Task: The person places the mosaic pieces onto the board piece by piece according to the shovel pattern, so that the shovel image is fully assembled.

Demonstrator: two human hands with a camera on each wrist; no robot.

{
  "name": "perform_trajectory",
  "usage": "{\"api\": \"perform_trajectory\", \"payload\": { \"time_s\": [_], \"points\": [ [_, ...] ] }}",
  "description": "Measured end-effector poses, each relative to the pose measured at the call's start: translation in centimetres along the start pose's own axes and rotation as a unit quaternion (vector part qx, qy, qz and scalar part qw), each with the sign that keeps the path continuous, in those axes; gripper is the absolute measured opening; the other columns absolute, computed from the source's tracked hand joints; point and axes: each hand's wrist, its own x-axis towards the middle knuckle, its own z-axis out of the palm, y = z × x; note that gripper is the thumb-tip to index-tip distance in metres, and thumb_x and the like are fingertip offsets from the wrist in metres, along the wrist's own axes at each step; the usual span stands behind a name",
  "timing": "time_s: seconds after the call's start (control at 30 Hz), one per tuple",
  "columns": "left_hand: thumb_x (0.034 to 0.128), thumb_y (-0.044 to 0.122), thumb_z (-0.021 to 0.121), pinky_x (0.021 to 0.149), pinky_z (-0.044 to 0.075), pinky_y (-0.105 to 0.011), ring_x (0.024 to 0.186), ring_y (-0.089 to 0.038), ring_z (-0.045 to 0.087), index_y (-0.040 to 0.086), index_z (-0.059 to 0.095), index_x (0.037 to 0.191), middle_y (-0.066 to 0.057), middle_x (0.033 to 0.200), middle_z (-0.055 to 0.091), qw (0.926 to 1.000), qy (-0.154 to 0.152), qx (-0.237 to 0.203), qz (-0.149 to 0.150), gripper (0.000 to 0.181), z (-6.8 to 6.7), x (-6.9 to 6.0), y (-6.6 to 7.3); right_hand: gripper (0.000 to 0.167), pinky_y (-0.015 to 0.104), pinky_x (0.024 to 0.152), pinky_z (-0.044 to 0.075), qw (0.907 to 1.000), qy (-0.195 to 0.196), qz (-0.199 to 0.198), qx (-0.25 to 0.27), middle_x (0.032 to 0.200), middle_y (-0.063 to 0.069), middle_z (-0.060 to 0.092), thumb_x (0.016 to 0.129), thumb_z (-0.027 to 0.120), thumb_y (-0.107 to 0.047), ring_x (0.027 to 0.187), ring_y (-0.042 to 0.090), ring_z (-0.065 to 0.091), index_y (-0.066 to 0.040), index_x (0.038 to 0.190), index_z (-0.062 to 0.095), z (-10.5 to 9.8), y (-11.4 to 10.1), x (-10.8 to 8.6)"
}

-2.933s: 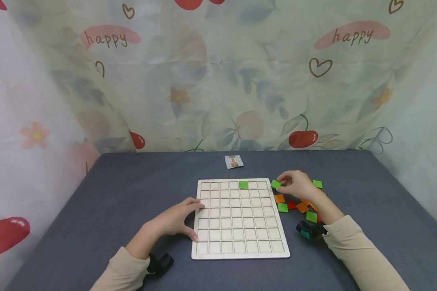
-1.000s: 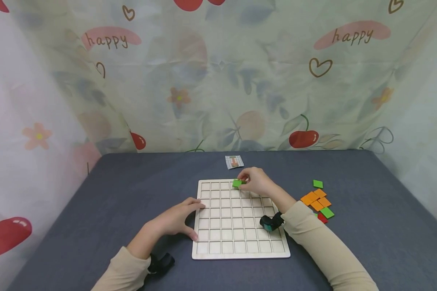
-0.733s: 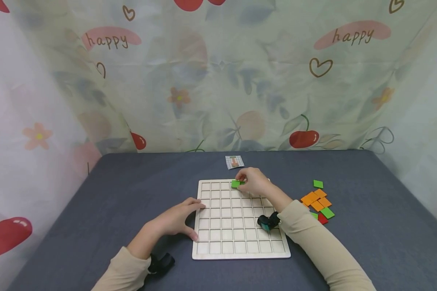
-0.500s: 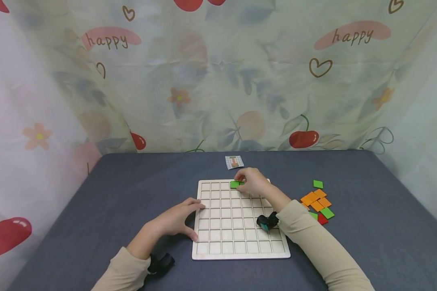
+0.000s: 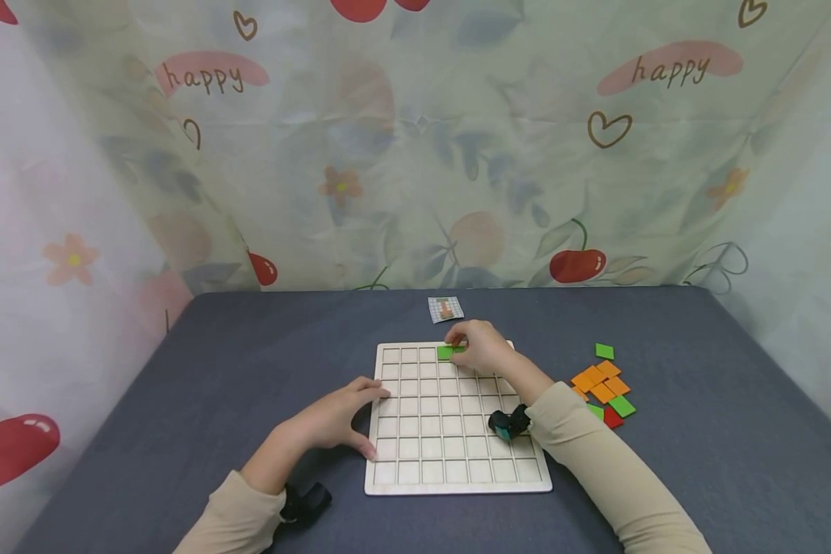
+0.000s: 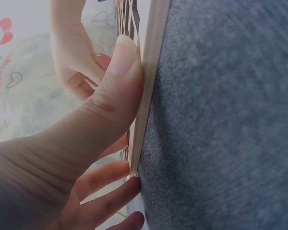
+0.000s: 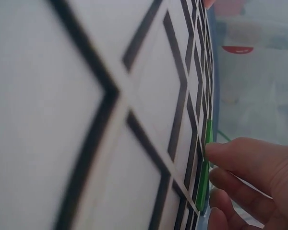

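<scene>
A white grid board [image 5: 457,488] lies on the dark table. My left hand [image 5: 328,415] rests at its left edge, thumb on the near part and fingertips farther up; the left wrist view shows the thumb [image 6: 122,62] pressing the rim. At the board's far row, my right hand [image 5: 483,348] pinches a green square tile [image 5: 445,353], which looks flat in its cell. A second green tile [image 5: 460,349] sits just right of it, partly hidden by the fingers. The right wrist view shows my fingertips [image 7: 213,152] against the held green tile [image 7: 209,130].
Right of the board lie loose tiles: several orange tiles [image 5: 602,378], a red tile [image 5: 612,418] and green tiles [image 5: 604,351], some partly behind the right sleeve. A small printed picture card [image 5: 446,309] lies beyond the board. A patterned curtain [image 5: 415,154] hangs behind the table.
My right hand has carried the green tile left from beside the board to the far row, where it has shifted slightly left and settled lower. The left hand has stayed in place.
</scene>
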Motion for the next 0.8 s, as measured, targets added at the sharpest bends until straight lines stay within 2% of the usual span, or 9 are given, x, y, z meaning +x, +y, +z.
{"api": "perform_trajectory", "payload": {
  "time_s": [0.2, 0.43, 0.63, 0.8],
  "points": [
    [0.0637, 0.031, 0.084, 0.104, 0.038, -0.047, 0.129, -0.030, 0.043, 0.007, 0.046, 0.136, -0.014, 0.141, 0.040, 1.0000, -0.002, -0.004, -0.001, 0.085, 0.0, 0.0, -0.1, 0.028, 0.034, 0.075, 0.051, 0.9994, 0.009, -0.004, 0.034, 0.108, 0.015, 0.063, 0.084, 0.068, -0.010, 0.085, 0.022, 0.059, -0.003, 0.111, 0.064, -1.3, 0.8, -0.7],
    [0.0635, 0.030, 0.084, 0.104, 0.038, -0.047, 0.129, -0.030, 0.043, 0.007, 0.047, 0.135, -0.013, 0.141, 0.040, 1.0000, 0.000, -0.003, -0.004, 0.084, 0.0, 0.1, 0.0, 0.027, 0.030, 0.069, 0.050, 0.9986, 0.037, -0.016, 0.034, 0.099, 0.017, 0.065, 0.084, 0.067, -0.010, 0.078, 0.022, 0.059, 0.002, 0.108, 0.065, -3.7, 3.7, -2.3],
    [0.0638, 0.030, 0.084, 0.105, 0.037, -0.048, 0.131, -0.031, 0.041, 0.007, 0.046, 0.136, -0.014, 0.144, 0.039, 0.9999, -0.005, -0.004, -0.013, 0.085, 0.0, 0.0, 0.1, 0.027, 0.029, 0.067, 0.050, 0.9979, 0.053, 0.015, 0.033, 0.097, 0.017, 0.064, 0.085, 0.066, -0.011, 0.078, 0.021, 0.058, 0.003, 0.108, 0.064, -5.4, 6.4, -4.2],
    [0.0648, 0.031, 0.083, 0.106, 0.036, -0.047, 0.133, -0.031, 0.039, 0.008, 0.045, 0.137, -0.014, 0.146, 0.037, 0.9998, -0.008, -0.005, -0.015, 0.084, 0.1, 0.1, 0.1, 0.030, 0.033, 0.069, 0.051, 0.9958, 0.076, 0.044, 0.026, 0.099, 0.019, 0.064, 0.086, 0.066, -0.013, 0.083, 0.026, 0.059, 0.003, 0.110, 0.063, -6.7, 8.4, -5.7]
  ]
}}
